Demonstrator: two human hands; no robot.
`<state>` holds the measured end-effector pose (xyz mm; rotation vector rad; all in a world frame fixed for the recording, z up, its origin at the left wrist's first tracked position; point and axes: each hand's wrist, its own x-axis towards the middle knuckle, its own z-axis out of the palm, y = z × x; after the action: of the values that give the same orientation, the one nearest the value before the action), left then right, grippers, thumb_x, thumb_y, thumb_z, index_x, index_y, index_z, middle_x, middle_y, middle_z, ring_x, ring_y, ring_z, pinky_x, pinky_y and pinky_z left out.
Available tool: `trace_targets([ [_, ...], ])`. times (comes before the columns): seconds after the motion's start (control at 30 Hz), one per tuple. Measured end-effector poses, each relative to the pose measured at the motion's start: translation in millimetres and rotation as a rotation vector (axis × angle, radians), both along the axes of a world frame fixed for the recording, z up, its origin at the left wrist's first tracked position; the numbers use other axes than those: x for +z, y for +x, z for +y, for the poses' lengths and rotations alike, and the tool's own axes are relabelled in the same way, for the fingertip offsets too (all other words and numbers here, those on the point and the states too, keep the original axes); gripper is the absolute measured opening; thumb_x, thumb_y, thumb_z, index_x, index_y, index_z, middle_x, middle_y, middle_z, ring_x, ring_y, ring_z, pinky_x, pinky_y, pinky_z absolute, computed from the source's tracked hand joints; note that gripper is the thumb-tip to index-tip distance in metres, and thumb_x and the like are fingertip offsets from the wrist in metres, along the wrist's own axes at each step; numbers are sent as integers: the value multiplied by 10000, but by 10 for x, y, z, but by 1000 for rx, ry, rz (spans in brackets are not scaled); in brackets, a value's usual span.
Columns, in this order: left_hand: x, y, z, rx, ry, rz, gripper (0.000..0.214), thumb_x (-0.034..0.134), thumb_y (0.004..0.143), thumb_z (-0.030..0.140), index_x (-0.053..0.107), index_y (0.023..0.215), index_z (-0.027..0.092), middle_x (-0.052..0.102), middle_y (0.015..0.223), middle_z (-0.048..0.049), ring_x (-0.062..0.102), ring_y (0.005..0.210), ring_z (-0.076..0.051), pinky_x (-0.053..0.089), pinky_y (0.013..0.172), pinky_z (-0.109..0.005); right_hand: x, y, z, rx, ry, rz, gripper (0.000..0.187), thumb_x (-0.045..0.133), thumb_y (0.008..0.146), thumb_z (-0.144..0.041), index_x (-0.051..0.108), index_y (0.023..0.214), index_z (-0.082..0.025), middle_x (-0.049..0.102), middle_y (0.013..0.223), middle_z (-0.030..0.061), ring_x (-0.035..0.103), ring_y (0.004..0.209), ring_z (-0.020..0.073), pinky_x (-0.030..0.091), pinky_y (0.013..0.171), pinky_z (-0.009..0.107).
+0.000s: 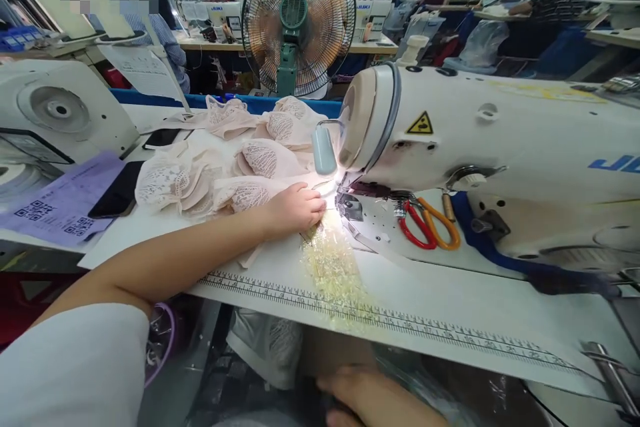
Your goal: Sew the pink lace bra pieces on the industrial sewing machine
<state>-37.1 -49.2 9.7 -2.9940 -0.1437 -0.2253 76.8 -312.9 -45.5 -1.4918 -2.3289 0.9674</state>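
Note:
My left hand (296, 210) lies at the needle area of a white sewing machine (480, 127), its fingers curled down on the edge of a pale pink lace bra (247, 193). What is under the fingertips is mostly hidden. More pale pink lace bra cups (165, 177) are piled behind and left of my forearm. Crinkled, see-through yellowish material (333, 267) spreads from beside the hand to the table's front edge. My right hand (363, 390) is low, below that edge, near a hanging light bra piece (267, 347); its fingers are dark and blurred.
Scissors with red and orange handles (430, 223) lie right of the needle. A printed ruler (400, 320) runs along the front edge. Two phones, including a black one (116, 190), and a purple paper (65, 200) lie left. A large fan (295, 20) stands behind; people sit farther back.

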Motion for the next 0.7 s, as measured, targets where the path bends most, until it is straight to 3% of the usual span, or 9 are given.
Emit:
trace_targets([
  [0.07, 40, -91, -152, 78, 49, 41, 283, 383, 882, 102, 634, 766, 161, 630, 883, -85, 531, 868, -186, 379, 727, -330, -238, -97, 48, -150, -26, -97, 209, 523, 817, -182, 673, 949, -241, 719, 916, -2, 679, 843, 149, 521, 738, 206],
  [0.13, 85, -252, -382, 204, 54, 130, 262, 387, 852, 88, 612, 728, 138, 605, 794, -92, 526, 770, -189, 354, 615, -303, -501, -222, 147, -232, -31, -106, 269, 518, 829, -179, 635, 1071, -189, 687, 1064, 58, 646, 986, 178, 506, 826, 252],
  [0.27, 170, -627, -776, 501, -49, 292, 230, 426, 874, 231, 606, 966, 122, 600, 878, -106, 531, 790, -226, 351, 571, -292, -1016, -545, 268, -257, -114, -70, 624, 617, 780, -277, 415, 1326, -51, 502, 1315, 200, 480, 1223, 252, 432, 958, 340],
  [0.33, 160, -748, -766, 579, -65, 299, 368, 452, 883, 346, 534, 1178, 141, 579, 1066, -125, 511, 953, -278, 399, 673, -333, -1209, -680, 255, -273, -174, -74, 783, 672, 727, -300, 329, 1367, -7, 408, 1369, 262, 404, 1277, 301, 402, 983, 393],
  [0.4, 88, -822, -597, 609, -85, 284, 482, 462, 877, 428, 460, 1286, 175, 517, 1221, -122, 449, 1094, -309, 394, 811, -397, -1338, -752, 240, -293, -214, -91, 827, 651, 746, -317, 250, 1401, -10, 330, 1406, 288, 344, 1311, 324, 375, 995, 439],
  [0.5, -37, -885, -246, 630, -153, 243, 438, 413, 900, 428, 500, 1251, 181, 487, 1277, -96, 414, 1161, -292, 353, 911, -426, -1424, -754, 277, -299, -251, -132, 787, 622, 781, -317, 236, 1410, -44, 375, 1375, 273, 389, 1278, 313, 380, 979, 436],
  [0.57, -37, -899, -116, 626, -181, 193, 385, 405, 906, 378, 547, 1191, 160, 525, 1225, -97, 443, 1135, -273, 366, 899, -406, -1420, -729, 324, -274, -282, -158, 635, 631, 787, -287, 382, 1335, -83, 524, 1240, 213, 525, 1136, 278, 435, 907, 414],
  [0.63, 36, -914, -164, 632, -185, 125, 332, 424, 896, 320, 587, 1119, 136, 560, 1161, -105, 487, 1080, -261, 387, 865, -388, -1373, -705, 357, -224, -302, -156, 375, 605, 823, -275, 539, 1161, -127, 624, 1049, 110, 608, 935, 204, 480, 811, 377],
  [0.7, 128, -972, -394, 646, -184, 5, 282, 434, 886, 268, 615, 1042, 118, 585, 1097, -110, 523, 1014, -245, 404, 833, -370, -1278, -686, 362, -170, -287, -119, 192, 560, 862, -273, 596, 999, -144, 635, 927, 40, 605, 816, 150, 488, 754, 344],
])
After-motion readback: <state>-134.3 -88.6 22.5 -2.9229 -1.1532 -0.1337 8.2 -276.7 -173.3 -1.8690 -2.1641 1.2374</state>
